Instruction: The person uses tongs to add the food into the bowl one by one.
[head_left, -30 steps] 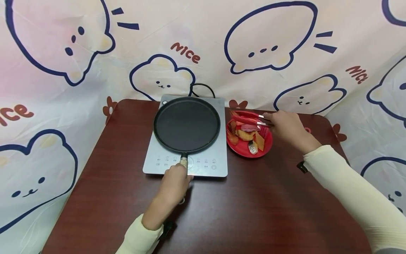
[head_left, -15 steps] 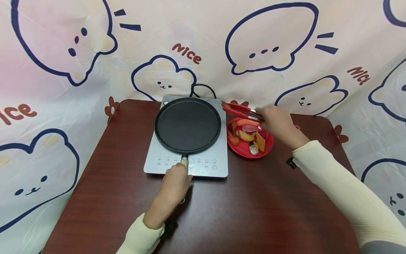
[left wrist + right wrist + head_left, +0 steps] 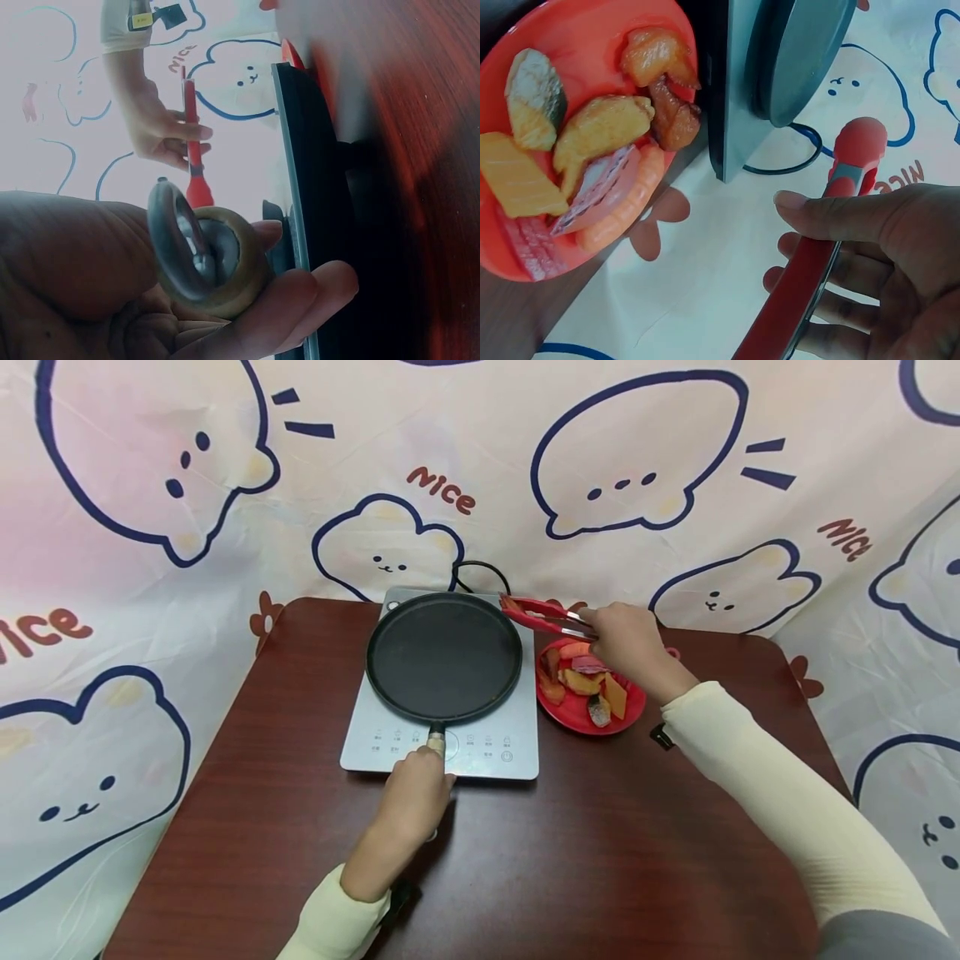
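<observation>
My left hand (image 3: 416, 785) grips the handle (image 3: 437, 740) of a flat black frying pan (image 3: 444, 656) that sits on a silver induction cooktop (image 3: 501, 767). In the left wrist view, fingers curl round the handle's end, where a metal hanging ring (image 3: 176, 247) shows. My right hand (image 3: 628, 642) holds red tongs (image 3: 551, 617) with metal arms. Their tips hover over the pan's upper right rim. A small reddish-brown piece of food (image 3: 507, 602) shows between the tips; its kind is hard to tell. Below the tongs stands a red plate (image 3: 573, 724) of mixed food.
On the plate lie a chicken wing-like piece (image 3: 604, 131), an orange slab (image 3: 517, 176) and several other pieces. A black cable (image 3: 483, 564) loops behind the cooktop. A patterned cloth (image 3: 495, 452) hangs around the dark wooden table (image 3: 525, 877).
My right hand has lifted the tongs off the plate and carried them left to the pan's edge, with the food piece at their tips. My left hand stays on the handle.
</observation>
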### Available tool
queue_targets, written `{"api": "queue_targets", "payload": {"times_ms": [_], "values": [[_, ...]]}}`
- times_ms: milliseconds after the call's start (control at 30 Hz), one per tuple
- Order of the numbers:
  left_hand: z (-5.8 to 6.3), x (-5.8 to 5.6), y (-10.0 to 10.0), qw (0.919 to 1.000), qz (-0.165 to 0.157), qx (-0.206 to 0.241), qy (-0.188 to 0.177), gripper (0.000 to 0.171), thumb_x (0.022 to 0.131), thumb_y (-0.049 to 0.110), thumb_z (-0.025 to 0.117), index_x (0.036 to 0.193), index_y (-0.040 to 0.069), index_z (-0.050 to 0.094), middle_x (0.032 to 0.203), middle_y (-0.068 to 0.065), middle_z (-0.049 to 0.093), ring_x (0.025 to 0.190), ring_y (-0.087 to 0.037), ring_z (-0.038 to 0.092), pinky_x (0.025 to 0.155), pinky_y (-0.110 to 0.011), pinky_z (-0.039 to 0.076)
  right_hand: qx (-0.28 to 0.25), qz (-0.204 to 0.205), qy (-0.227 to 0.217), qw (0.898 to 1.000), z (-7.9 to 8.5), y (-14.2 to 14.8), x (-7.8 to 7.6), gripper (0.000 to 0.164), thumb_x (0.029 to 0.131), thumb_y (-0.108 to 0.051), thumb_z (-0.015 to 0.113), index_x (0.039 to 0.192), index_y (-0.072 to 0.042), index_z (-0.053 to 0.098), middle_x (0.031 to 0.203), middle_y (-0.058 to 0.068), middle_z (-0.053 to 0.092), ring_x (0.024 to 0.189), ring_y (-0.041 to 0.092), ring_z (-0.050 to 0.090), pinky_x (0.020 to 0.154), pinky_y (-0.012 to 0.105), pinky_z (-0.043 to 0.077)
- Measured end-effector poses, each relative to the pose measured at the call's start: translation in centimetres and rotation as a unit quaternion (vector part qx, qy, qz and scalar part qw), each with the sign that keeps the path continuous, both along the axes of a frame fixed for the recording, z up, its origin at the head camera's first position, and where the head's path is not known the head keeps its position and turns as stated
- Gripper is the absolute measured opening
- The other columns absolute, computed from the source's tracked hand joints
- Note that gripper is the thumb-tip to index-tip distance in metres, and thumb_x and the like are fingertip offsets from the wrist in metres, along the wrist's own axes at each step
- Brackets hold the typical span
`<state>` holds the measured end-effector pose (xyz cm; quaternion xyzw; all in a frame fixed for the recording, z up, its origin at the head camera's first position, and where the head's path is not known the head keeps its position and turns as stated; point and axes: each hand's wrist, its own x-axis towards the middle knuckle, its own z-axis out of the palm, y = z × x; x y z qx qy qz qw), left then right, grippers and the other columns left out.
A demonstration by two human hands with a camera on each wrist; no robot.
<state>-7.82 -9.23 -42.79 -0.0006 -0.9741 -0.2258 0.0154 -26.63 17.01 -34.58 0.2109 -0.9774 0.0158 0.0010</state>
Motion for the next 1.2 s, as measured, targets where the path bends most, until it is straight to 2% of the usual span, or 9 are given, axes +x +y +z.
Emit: {"api": "queue_targets", "payload": {"times_ms": [233,400,600,867,1067,1200], "values": [[-0.1,0.1,0.0,0.9999,-0.003,-0.01,0.008,0.028,0.079,0.012,0.077,0.093,-0.009,0.065,0.074,-0.017,0.065,0.064,-0.033,0.067,0.051,-0.038,0.051,0.004,-0.003,-0.002,1.0,-0.4,-1.6,-0.7,0.028,0.081,-0.01,0.072,0.108,-0.009,0.067,0.088,0.011,0.07,0.074,0.026,0.059,0.063,0.041,0.054],[-0.1,0.2,0.2,0.9999,-0.004,-0.012,0.007,0.028,0.079,0.012,0.077,0.093,-0.009,0.065,0.073,-0.017,0.064,0.064,-0.032,0.067,0.05,-0.038,0.051,0.01,-0.007,-0.006,1.0,-0.7,-3.0,-0.9,0.031,0.08,-0.011,0.073,0.11,-0.009,0.067,0.09,0.01,0.071,0.076,0.026,0.059,0.067,0.041,0.054],[-0.2,0.2,0.2,0.9999,-0.002,-0.01,0.008,0.026,0.079,0.012,0.077,0.091,-0.007,0.065,0.072,-0.016,0.064,0.063,-0.032,0.066,0.05,-0.038,0.051,0.006,0.004,-0.008,1.0,-0.8,-4.4,-0.9,0.033,0.078,-0.008,0.074,0.11,-0.008,0.067,0.087,0.009,0.07,0.074,0.025,0.059,0.064,0.038,0.054],[-0.3,0.1,0.3,0.9999,-0.002,-0.009,0.008,0.028,0.079,0.012,0.077,0.095,-0.008,0.065,0.074,-0.016,0.065,0.063,-0.031,0.066,0.05,-0.037,0.05,0.015,0.017,-0.003,1.0,-1.2,-6.0,-1.4,0.027,0.079,-0.008,0.071,0.106,-0.008,0.068,0.091,0.008,0.07,0.077,0.025,0.06,0.069,0.04,0.054],[-0.2,0.1,0.3,0.9997,-0.006,-0.012,0.019,0.028,0.079,0.01,0.077,0.096,-0.008,0.065,0.072,-0.017,0.064,0.06,-0.032,0.066,0.047,-0.037,0.05,0.021,0.02,0.001,1.0,-1.7,-6.7,-1.9,0.019,0.082,-0.007,0.065,0.1,-0.01,0.068,0.087,0.008,0.069,0.076,0.026,0.062,0.067,0.043,0.052],[-0.1,0.0,0.3,0.9994,-0.01,-0.02,0.025,0.026,0.079,0.009,0.076,0.094,-0.008,0.064,0.069,-0.017,0.063,0.058,-0.032,0.065,0.045,-0.037,0.049,0.028,0.024,-0.006,0.999,-2.0,-7.4,-2.5,0.025,0.081,-0.008,0.066,0.106,-0.01,0.068,0.092,0.01,0.07,0.079,0.027,0.063,0.065,0.043,0.053]]}}
